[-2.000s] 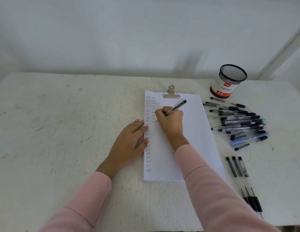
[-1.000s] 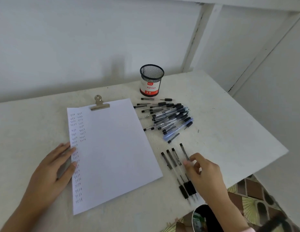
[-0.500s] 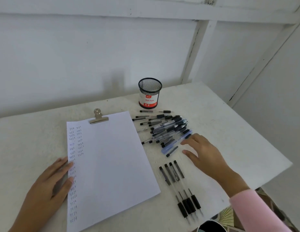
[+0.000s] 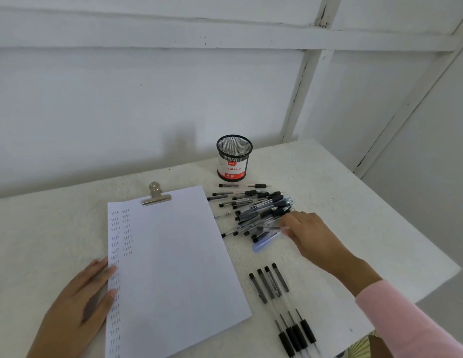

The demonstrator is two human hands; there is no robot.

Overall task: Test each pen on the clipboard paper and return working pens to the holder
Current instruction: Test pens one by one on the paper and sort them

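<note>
With the left hand (image 4: 77, 306) flat to steady the paper (image 4: 178, 267), the right hand (image 4: 313, 236) touches the pen pile (image 4: 261, 210) beside it, its fingers' grip unclear.

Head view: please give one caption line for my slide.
Right hand touches the loose pen pile; left hand rests flat at the clipboard paper edge; four pens lie apart.

The right arm wears a pink long sleeve of ribbed knit fabric (image 4: 411, 324), soft and loose, with a banded cuff that ends just above the wrist. Beyond the cuff the right hand (image 4: 311, 235) is bare. The left hand (image 4: 77, 308) and its visible forearm are uncovered too.
</note>
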